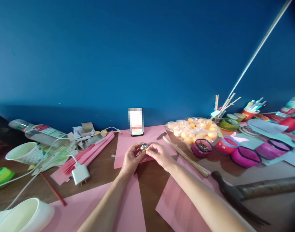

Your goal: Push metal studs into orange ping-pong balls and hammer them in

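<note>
Over pink paper (pixel 120 158) in the middle of the table, my left hand (pixel 133 158) grips a small shiny silver-and-gold object (pixel 143 148) between thumb and fingers. The thumb and forefinger of my right hand (pixel 159 154) pinch its right side. The object is too small to tell its kind, and the fingers cover part of it. Just behind my hands a phone (pixel 137 122) stands upright against the blue wall, its screen blurred out.
Wooden sticks (pixel 186 157) lie right of my hands, near a bag of orange balls (pixel 193 129) and a purple cup (pixel 202 148). A hammer (pixel 256 190) rests at right. At left are a white charger (pixel 80 174), pink strips (pixel 89 156), a paper cup (pixel 24 153) and bottles (pixel 44 135).
</note>
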Action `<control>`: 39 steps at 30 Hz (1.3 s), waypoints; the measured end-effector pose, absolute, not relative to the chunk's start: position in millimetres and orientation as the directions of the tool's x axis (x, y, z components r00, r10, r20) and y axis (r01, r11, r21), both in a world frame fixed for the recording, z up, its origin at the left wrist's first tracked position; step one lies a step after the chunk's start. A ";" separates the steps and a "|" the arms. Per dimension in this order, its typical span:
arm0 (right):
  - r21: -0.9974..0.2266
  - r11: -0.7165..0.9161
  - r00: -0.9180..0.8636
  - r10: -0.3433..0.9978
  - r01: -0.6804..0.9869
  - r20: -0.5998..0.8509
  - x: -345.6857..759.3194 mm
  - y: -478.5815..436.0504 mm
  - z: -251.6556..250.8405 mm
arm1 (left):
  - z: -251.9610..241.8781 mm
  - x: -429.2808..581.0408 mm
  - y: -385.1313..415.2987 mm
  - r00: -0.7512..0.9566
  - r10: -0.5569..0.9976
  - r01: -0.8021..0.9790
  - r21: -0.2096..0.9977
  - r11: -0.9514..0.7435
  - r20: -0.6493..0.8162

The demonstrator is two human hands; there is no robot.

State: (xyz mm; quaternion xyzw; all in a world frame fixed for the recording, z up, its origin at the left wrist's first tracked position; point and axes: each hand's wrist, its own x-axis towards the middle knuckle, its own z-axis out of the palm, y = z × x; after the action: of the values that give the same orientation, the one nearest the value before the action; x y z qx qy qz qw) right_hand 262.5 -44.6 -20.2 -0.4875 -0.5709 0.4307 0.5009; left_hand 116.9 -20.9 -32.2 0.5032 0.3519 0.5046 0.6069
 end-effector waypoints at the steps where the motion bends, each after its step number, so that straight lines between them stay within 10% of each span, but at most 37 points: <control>1: -0.982 0.147 -0.020 0.989 0.114 0.146 262.1 -44.6 -20.5 | -32.0 116.7 -21.2 0.251 0.964 -0.262 0.965 -0.015 0.083; 39: -0.990 -0.015 0.018 1.000 -0.142 -0.018 257.3 -48.1 -14.0 | -40.1 116.0 -17.7 0.203 0.979 -0.336 0.941 0.045 0.025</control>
State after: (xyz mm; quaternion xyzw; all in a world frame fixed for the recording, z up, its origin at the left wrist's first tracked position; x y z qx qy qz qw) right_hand 257.3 -48.1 -14.0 -0.4723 -0.4542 0.5334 0.5350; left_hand 116.0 -17.7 -40.1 0.4525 0.3550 0.5222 0.6297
